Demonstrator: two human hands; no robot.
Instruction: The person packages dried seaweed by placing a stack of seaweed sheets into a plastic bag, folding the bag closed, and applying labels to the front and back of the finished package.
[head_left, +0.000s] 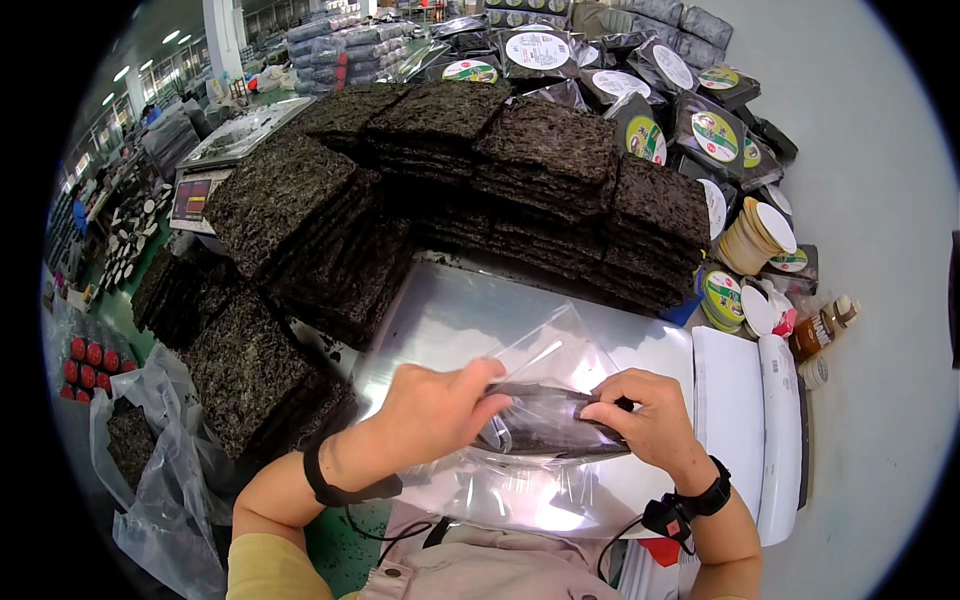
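Note:
Before me a clear plastic bag (553, 352) lies over a metal work plate (450, 315). Dark dried seaweed sheets (547, 442) show through its film, folded or bent into a long, narrow bundle. My left hand (442, 409) holds the bag's film at the left end, thumb below and fingers above. At the other end, my right hand (649, 420) grips the seaweed between thumb and curled fingers. The film catches bright glare, so where the bag's mouth lies is hard to tell. Both wrists wear black straps with cables.
Tall seaweed stacks (547, 150) curve around the plate's far side, with more stacks (277, 202) leftward. Behind stand a digital scale (196, 199) and piled labelled packets (716, 135). Rightward are round label rolls (754, 236), a white box-like device (739, 435) and a bottle (817, 330).

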